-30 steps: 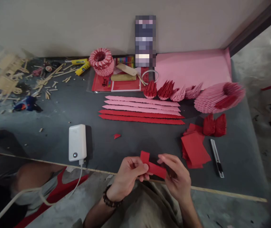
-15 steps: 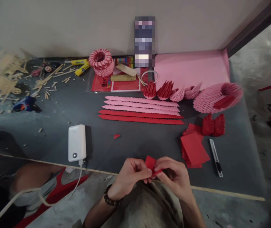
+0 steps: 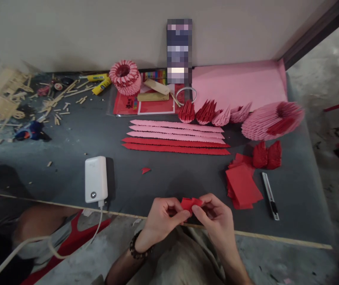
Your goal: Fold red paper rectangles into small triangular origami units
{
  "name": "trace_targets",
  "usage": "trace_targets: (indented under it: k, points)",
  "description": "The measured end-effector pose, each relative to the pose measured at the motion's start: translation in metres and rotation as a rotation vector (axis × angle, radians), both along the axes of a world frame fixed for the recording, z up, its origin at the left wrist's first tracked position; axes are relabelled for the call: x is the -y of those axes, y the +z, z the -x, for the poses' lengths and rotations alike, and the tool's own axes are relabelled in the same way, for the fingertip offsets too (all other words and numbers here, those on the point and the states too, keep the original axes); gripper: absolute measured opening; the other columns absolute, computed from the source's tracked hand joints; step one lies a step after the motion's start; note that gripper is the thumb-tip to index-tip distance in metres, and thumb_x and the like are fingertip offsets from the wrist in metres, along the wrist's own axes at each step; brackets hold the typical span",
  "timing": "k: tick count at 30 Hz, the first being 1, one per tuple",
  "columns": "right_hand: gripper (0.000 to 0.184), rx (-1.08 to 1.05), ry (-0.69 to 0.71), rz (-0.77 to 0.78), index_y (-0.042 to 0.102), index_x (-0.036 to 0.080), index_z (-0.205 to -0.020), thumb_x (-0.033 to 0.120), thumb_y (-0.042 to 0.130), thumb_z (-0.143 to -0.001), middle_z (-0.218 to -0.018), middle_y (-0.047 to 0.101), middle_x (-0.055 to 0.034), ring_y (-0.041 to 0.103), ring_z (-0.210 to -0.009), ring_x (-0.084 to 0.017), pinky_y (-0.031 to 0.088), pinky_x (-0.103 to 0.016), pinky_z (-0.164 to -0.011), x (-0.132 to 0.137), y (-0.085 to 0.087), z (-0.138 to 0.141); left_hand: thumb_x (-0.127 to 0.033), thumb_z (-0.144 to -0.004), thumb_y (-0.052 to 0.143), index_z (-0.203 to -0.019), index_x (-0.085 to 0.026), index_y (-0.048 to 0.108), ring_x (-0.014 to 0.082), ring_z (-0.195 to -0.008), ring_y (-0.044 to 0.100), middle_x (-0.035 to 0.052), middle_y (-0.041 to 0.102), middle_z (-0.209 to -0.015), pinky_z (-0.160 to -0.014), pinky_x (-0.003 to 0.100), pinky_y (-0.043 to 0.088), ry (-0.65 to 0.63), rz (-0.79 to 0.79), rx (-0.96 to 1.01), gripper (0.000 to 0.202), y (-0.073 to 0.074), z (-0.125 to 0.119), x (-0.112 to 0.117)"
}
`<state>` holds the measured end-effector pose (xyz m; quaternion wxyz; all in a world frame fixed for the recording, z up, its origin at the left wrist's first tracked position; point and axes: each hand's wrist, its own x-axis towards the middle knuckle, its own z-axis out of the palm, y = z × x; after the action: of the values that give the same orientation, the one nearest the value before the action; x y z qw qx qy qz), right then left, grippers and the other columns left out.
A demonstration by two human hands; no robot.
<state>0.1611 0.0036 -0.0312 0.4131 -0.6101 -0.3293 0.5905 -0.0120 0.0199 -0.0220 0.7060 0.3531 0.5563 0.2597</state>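
A small folded piece of red paper [image 3: 191, 202] is pinched between both hands above the table's front edge. My left hand [image 3: 165, 215] grips its left side with thumb and fingers; a dark bead bracelet circles that wrist. On the right side, my right hand [image 3: 217, 215] holds the paper with the thumb on top. To the right lies a stack of red paper rectangles [image 3: 243, 184], with a utility knife [image 3: 270, 196] beside it. One small folded red paper triangle [image 3: 146, 170] rests on the table ahead of my left hand.
Pink and red strips of interlocked paper [image 3: 175, 137] lie mid-table. Behind them are folded-paper bundles [image 3: 205, 112], a pink paper vase shape [image 3: 272, 120] and a pixelated upright phone [image 3: 179, 51]. A white power bank [image 3: 96, 179] with a cable lies left, near another person's leg [image 3: 43, 223].
The red paper's upright flap has come down, and the piece now looks wider and flatter between my fingers. My right thumb has shifted onto its front.
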Motion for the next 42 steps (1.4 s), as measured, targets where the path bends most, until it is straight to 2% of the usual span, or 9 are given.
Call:
trace_targets:
  k: [6,15,20,22,27,34,36,39,42]
  points:
    - [0.023,0.082,-0.056,-0.033,0.065,0.018,-0.080,0.035,0.080,-0.081,-0.068,0.067,0.0019,0.064,-0.061,-0.010,0.053,-0.019,-0.057,0.006,-0.002,0.005,-0.032,-0.087,0.073,-0.073,-0.014,0.071,0.0141,-0.064,0.063,0.0031,0.071,-0.069,-0.064,0.024,0.048,-0.036,-0.056,-0.067,0.023,0.001,-0.001,0.002]
    - [0.017,0.242,-0.119,-0.188,0.070,0.021,-0.098,0.029,0.076,-0.085,-0.086,0.076,-0.0022,0.073,-0.076,-0.015,0.061,-0.025,-0.067,0.017,-0.008,0.018,-0.028,-0.094,0.063,-0.087,-0.020,0.072,0.0201,-0.076,0.067,0.0049,0.074,-0.082,-0.073,0.029,0.047,-0.128,-0.419,-0.416,0.014,0.009,-0.003,0.002]
    - [0.023,0.303,0.006,-0.315,0.074,0.023,-0.108,0.028,0.075,-0.086,-0.091,0.077,-0.0029,0.072,-0.078,-0.016,0.060,-0.028,-0.069,0.015,-0.007,0.014,-0.030,-0.093,0.065,-0.080,-0.020,0.069,0.0197,-0.071,0.066,0.0043,0.072,-0.076,-0.069,0.029,0.046,-0.187,-0.429,-0.441,0.017,0.006,0.002,0.001]
    - [0.016,0.287,0.068,-0.361,0.076,0.023,-0.103,0.025,0.074,-0.087,-0.090,0.076,-0.0031,0.071,-0.079,-0.016,0.057,-0.028,-0.069,0.014,-0.007,0.011,-0.031,-0.093,0.066,-0.080,-0.020,0.071,0.0199,-0.073,0.067,0.0044,0.073,-0.077,-0.070,0.029,0.047,-0.208,-0.433,-0.424,0.017,0.005,0.003,0.001]
    - [0.004,0.244,0.002,-0.319,0.074,0.021,-0.088,0.023,0.071,-0.089,-0.078,0.068,-0.0011,0.062,-0.067,-0.013,0.046,-0.025,-0.056,0.014,-0.007,0.008,-0.028,-0.093,0.068,-0.086,-0.022,0.076,0.0221,-0.080,0.070,0.0072,0.077,-0.085,-0.076,0.031,0.051,-0.196,-0.482,-0.359,0.013,0.007,0.000,0.005]
    - [0.004,0.122,-0.001,-0.383,0.073,0.023,-0.089,0.020,0.070,-0.088,-0.080,0.066,-0.0002,0.061,-0.073,-0.013,0.047,-0.025,-0.061,0.013,-0.010,0.009,-0.023,-0.098,0.057,-0.095,-0.027,0.081,0.0255,-0.087,0.070,0.0098,0.079,-0.090,-0.084,0.036,0.051,-0.087,-0.622,-0.326,0.024,0.008,-0.005,0.018]
    - [0.008,0.091,-0.006,-0.440,0.073,0.024,-0.090,0.018,0.069,-0.089,-0.079,0.067,-0.0006,0.062,-0.077,-0.015,0.049,-0.028,-0.066,0.010,-0.010,0.007,-0.036,-0.101,0.054,-0.101,-0.027,0.081,0.0260,-0.092,0.069,0.0110,0.079,-0.095,-0.088,0.037,0.051,-0.065,-0.558,-0.214,0.028,0.007,-0.005,0.018]
    - [0.008,0.043,0.045,-0.568,0.073,0.027,-0.089,0.020,0.068,-0.090,-0.076,0.070,-0.0005,0.063,-0.083,-0.018,0.052,-0.035,-0.079,0.005,-0.010,0.004,-0.066,-0.097,0.044,-0.111,-0.021,0.079,0.0251,-0.085,0.068,0.0133,0.076,-0.095,-0.075,0.034,0.051,-0.068,-0.232,0.144,0.059,0.005,-0.001,0.012]
    - [0.010,0.046,0.143,-0.610,0.074,0.028,-0.083,0.029,0.069,-0.091,-0.089,0.071,-0.0028,0.063,-0.091,-0.020,0.052,-0.038,-0.086,0.002,-0.011,0.003,-0.068,-0.083,0.068,-0.111,-0.017,0.078,0.0166,-0.067,0.060,0.0095,0.073,-0.084,-0.061,0.026,0.044,-0.107,0.074,0.386,0.060,-0.002,0.006,0.004]
